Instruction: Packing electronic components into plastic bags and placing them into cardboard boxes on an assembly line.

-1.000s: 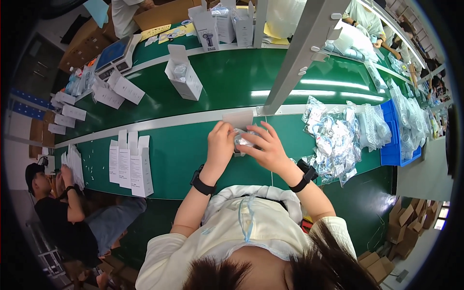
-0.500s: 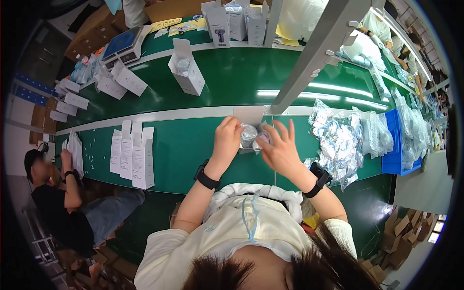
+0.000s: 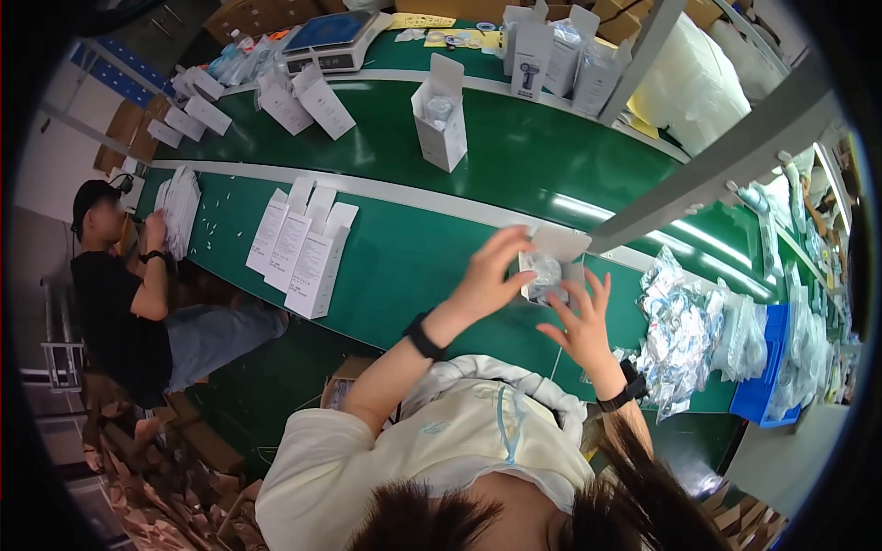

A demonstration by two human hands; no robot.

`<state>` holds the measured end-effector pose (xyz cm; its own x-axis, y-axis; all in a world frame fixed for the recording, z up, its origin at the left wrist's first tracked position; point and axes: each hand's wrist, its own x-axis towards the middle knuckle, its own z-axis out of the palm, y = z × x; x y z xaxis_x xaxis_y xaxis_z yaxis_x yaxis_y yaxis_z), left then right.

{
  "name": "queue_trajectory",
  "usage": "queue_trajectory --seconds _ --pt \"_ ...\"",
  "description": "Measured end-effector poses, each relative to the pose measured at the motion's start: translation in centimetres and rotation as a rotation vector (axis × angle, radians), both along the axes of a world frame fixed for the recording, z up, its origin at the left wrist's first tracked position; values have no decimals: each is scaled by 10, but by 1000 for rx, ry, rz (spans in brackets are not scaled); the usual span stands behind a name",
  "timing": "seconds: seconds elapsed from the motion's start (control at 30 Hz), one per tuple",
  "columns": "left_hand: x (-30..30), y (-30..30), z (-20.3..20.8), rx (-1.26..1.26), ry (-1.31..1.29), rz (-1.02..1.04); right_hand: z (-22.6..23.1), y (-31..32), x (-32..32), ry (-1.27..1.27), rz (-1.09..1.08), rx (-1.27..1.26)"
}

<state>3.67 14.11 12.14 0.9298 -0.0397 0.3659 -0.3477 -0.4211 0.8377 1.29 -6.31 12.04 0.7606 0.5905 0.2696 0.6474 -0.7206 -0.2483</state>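
A white carton [image 3: 577,272] stands with its top flap up on the near green bench in front of me. Inside it lies a rounded item in a clear plastic bag [image 3: 545,269]. At the carton's left side is my left hand [image 3: 491,275], its thumb on the near left edge and its fingers curved towards the back, holding the carton. My right hand [image 3: 581,323] is at the carton's near right side with fingers spread. Its fingertips are by the bag and the front rim; whether they touch is hard to tell.
Several upright white cartons [image 3: 310,266] stand to the left. A heap of bagged parts [image 3: 678,331] and a blue bin [image 3: 764,372] are at the right. Another open carton [image 3: 441,133] stands on the far bench. A grey post [image 3: 717,170] slants overhead; a co-worker [image 3: 124,285] sits far left.
The view has swung, shifting the scene rightward. My right fingers have drawn back from inside the carton and spread. My left fingers have loosened from a tight pinch.
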Motion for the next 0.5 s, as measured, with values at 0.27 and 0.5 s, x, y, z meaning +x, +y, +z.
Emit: queue_trajectory --seconds 0.27,0.5 --pt "-58 216 -43 1025 497 633 -44 17 25 394 -214 951" --pt "-69 221 -108 1007 447 655 -62 71 120 754 -451 1144"
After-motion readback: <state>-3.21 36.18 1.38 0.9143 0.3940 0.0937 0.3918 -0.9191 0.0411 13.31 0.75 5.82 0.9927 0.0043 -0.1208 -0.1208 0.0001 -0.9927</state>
